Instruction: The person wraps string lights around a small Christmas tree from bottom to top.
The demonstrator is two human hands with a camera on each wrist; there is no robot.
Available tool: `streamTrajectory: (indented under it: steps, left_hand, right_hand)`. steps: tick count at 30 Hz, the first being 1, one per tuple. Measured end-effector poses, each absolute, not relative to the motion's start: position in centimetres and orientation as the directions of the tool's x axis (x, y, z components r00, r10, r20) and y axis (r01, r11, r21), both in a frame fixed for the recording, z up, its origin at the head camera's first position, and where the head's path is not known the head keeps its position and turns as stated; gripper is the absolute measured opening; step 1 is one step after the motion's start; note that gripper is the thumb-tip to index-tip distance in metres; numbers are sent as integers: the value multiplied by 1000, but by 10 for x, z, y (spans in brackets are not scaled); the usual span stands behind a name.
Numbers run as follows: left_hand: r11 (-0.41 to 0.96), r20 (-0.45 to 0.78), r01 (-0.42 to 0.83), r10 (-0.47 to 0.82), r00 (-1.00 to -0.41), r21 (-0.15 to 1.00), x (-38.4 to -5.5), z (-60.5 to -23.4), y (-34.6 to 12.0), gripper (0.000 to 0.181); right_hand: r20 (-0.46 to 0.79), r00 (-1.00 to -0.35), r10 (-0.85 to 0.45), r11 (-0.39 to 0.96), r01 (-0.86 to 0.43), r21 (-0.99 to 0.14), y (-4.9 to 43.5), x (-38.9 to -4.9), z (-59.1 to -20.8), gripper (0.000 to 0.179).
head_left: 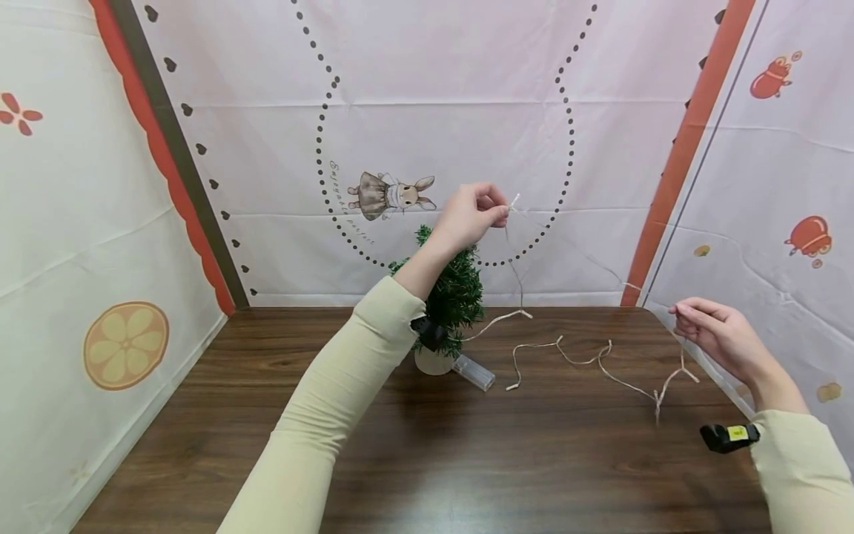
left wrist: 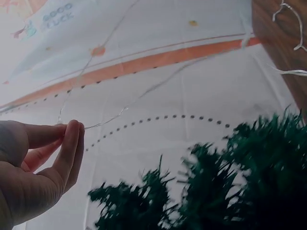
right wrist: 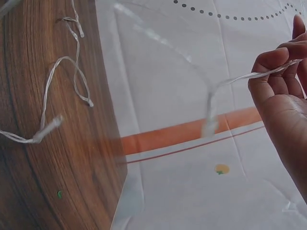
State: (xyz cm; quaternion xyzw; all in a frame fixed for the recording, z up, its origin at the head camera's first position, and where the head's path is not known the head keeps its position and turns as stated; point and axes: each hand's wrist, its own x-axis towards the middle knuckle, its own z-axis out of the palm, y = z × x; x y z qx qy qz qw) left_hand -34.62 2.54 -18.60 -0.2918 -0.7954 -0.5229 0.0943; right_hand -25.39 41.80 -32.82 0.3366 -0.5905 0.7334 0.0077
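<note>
A string of fairy lights point(head_left: 657, 400), thin pale wire with small bulbs, runs through both hands. My left hand point(head_left: 470, 215) pinches the wire between thumb and fingertips, raised beside the top of a small green artificial Christmas tree point(head_left: 463, 297). Out to the right, above the table, my right hand point(head_left: 723, 337) holds another stretch between thumb and curled fingers. The wire spans the gap between them, and a loose end hangs below the right hand in the right wrist view. My left forearm hides part of the tree.
A clear plastic box point(head_left: 474, 373) lies beside the tree's pale base point(head_left: 434, 362). More wire lies in loose curves on the brown wooden table point(head_left: 567, 452). Printed cloth point(head_left: 447, 59) closes off the back and both sides.
</note>
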Motion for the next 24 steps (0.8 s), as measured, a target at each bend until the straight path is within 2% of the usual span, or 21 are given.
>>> streamTrajectory:
  steps: [6, 13, 20, 24]
  left_hand:
    - [350, 493, 593, 337, -802, 725, -351, -174, 11, 7]
    - [374, 498, 584, 306, -811, 721, -360, -169, -1, 8]
    - [360, 481, 560, 289, -828, 747, -374, -175, -6, 7]
    - [391, 471, 542, 269, -840, 744, -379, -179, -10, 8]
  right_hand:
    - [484, -787, -384, -243, -419, -875, 410, -258, -321, 37]
    - [521, -751, -405, -314, -421, -851, 394, -272, -314, 37]
    - [494, -788, -369, -233, -436, -869, 377, -281, -306, 30]
    - [509, -789, -345, -240, -450, -860, 370, -286, -306, 30]
